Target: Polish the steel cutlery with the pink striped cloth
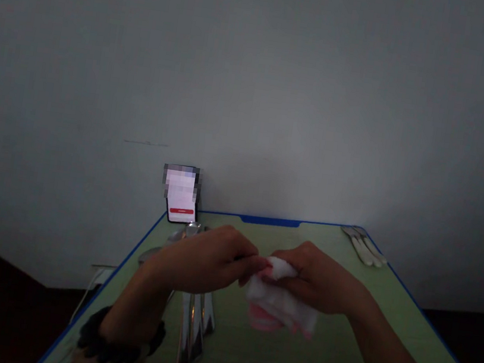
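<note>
Over the middle of the table, my right hand point(316, 276) is closed around a white and pink cloth point(284, 311), part of which hangs below the fingers. My left hand point(219, 259) meets it from the other side, thumb and fingers pinched together at the cloth's edge. What the left fingers grip is hidden; I cannot tell whether it is cloth or an object wrapped in it. Beneath my left wrist lie several metal utensils: spoons point(193, 228) toward the back and shiny flat handles point(195, 325) toward the front, partly covered by my arm.
A lit phone point(183, 197) leans on the wall point(281, 91) at the table's back left corner. Several forks with pale handles point(362, 249) lie at the back right. The green table point(333, 362) has a blue edge. A white cable point(84, 297) hangs left of it.
</note>
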Available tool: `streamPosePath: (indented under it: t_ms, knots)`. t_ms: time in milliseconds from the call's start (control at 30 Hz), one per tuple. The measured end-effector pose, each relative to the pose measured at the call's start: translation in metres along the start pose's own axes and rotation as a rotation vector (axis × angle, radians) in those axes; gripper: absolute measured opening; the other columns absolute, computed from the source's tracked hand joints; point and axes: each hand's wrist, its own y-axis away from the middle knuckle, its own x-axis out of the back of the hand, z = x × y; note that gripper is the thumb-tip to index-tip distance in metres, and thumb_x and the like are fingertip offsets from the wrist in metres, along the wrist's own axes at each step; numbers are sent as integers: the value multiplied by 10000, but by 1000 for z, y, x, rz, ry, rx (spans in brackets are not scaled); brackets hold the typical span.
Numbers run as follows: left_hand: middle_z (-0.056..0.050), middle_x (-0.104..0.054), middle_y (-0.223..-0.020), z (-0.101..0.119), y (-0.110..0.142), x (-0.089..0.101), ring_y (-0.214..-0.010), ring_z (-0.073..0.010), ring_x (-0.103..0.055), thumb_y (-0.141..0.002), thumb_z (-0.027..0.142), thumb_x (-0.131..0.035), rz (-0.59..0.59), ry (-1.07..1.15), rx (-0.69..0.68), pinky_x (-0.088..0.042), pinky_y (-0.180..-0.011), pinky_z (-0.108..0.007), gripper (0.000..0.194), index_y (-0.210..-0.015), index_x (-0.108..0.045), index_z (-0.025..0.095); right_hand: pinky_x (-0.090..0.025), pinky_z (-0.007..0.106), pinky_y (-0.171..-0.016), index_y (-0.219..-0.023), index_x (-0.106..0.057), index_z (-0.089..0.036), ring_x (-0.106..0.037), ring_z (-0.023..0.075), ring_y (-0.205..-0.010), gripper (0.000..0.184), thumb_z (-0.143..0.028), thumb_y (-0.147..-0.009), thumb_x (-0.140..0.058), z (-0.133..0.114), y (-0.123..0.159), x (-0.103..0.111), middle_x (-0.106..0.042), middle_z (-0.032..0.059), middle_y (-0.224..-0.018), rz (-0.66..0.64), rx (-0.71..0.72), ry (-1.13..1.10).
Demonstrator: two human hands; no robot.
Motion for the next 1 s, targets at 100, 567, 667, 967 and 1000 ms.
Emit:
streamPosePath:
  t_ms: [100, 567, 667, 967, 1000]
  knots:
    - [18, -511, -544, -1, -4, -2, -512, -67, -458, -914, 370, -306, -5, 2, -18, -310, -501, -180, 465, -613, -566, 128, -313, 181, -503, -772, -607, -153, -473, 73, -526, 174, -276, -832, -500, 2, -1, -2, -557, -18, -591, 36, -18, 23]
    - [47, -392, -523, 0, -5, -4, -493, -81, -385, -903, 408, -302, 359, 171, 107, -297, -479, -186, 415, -663, -525, 154, -314, 213, -411, -687, -558, -157, -422, 97, -469, 401, -528, -792, -450, 11, -18, -17, -517, 2, -572, 1130, -344, -721]
    - [41, -446, -550, 9, -21, -15, -514, -84, -426, -908, 407, -290, 408, 168, 114, -313, -503, -189, 424, -667, -530, 154, -335, 230, -419, -695, -505, -180, -436, 111, -480, 413, -556, -804, -373, 7, -28, -26, -499, 13, -586, 1169, -399, -979]
    - [7, -548, -629, 20, -37, -35, -567, -111, -492, -928, 379, -219, 258, 160, 85, -357, -552, -223, 417, -747, -527, 163, -334, 238, -400, -644, -432, -200, -374, 98, -416, 342, -509, -789, -405, 13, -26, -30, -418, -24, -510, 1084, -358, -1206]
    - [4, -567, -655, 17, -32, -31, -590, -113, -510, -922, 377, -249, 144, 173, 62, -368, -566, -223, 386, -779, -539, 166, -321, 226, -395, -649, -428, -198, -357, 88, -413, 321, -492, -776, -444, 16, -25, -31, -410, -36, -513, 1081, -332, -1233]
